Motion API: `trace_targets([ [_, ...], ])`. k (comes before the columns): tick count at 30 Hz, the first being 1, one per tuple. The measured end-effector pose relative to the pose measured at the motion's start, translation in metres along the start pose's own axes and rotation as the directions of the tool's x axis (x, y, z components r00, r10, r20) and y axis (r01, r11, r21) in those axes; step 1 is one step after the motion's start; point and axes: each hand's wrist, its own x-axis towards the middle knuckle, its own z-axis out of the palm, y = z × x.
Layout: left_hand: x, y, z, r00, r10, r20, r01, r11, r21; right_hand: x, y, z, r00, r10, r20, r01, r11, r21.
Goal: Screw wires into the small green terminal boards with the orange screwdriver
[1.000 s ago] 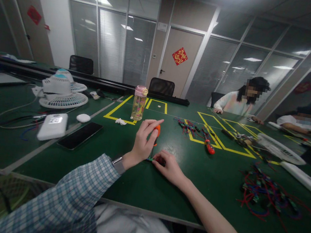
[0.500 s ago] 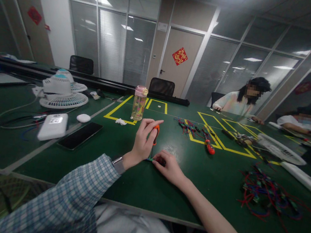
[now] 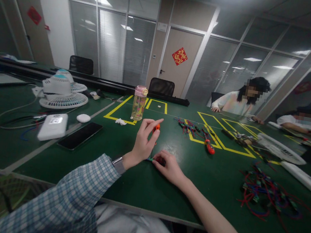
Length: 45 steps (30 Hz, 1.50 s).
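Note:
My left hand point(image 3: 145, 138) is closed around the orange handle of a screwdriver point(image 3: 157, 127), its thumb and fingers pinching the grip. The thin shaft points straight down to a small green circuit board point(image 3: 150, 159) on the table. My right hand point(image 3: 168, 166) rests on the tabletop, thumb and fingertips pressed together at the board's right edge. Most of the board is hidden by the two hands. A second screwdriver with a red handle point(image 3: 210, 148) lies on the table beyond my right hand.
On the green table point(image 3: 98, 174) stand a drink bottle point(image 3: 139, 104) and a white fan point(image 3: 63, 99). A black phone point(image 3: 80, 135) and a white power bank point(image 3: 53, 126) lie left. Wired boards point(image 3: 268, 191) are heaped right. Another person point(image 3: 238, 100) sits across.
My left thumb has shifted across the orange handle, covering more of it. The right hand and the board stay in place.

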Motion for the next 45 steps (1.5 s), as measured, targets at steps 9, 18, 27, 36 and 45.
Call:
trace_targets([
  [9, 0.0, 0.0002, 0.0012, 0.999, 0.011, -0.051, -0.011, 1.0, 0.013, 0.0006, -0.003, -0.0007, 1.0, 0.023, -0.001, -0.023, 1.0, -0.003],
  [18, -0.0009, -0.0008, -0.0004, 0.999, 0.034, -0.009, -0.035, 0.999, -0.024, 0.0006, 0.0004, 0.0001, 1.0, 0.012, 0.001, -0.012, 1.0, -0.012],
  [27, 0.0, -0.0009, 0.0023, 0.995, 0.04, -0.09, -0.037, 0.999, 0.037, 0.0004, -0.0006, -0.0004, 1.0, 0.013, 0.0, -0.013, 1.0, -0.004],
  [36, -0.0007, -0.0004, -0.0007, 0.999, 0.027, 0.018, -0.026, 0.998, -0.051, 0.0002, 0.0005, -0.0005, 1.0, 0.004, 0.003, -0.004, 1.0, -0.002],
  [45, -0.0001, -0.0001, 0.0023, 0.998, 0.035, -0.059, -0.032, 0.998, 0.05, 0.0002, 0.0004, -0.0004, 1.0, 0.01, 0.0, -0.01, 1.0, -0.006],
])
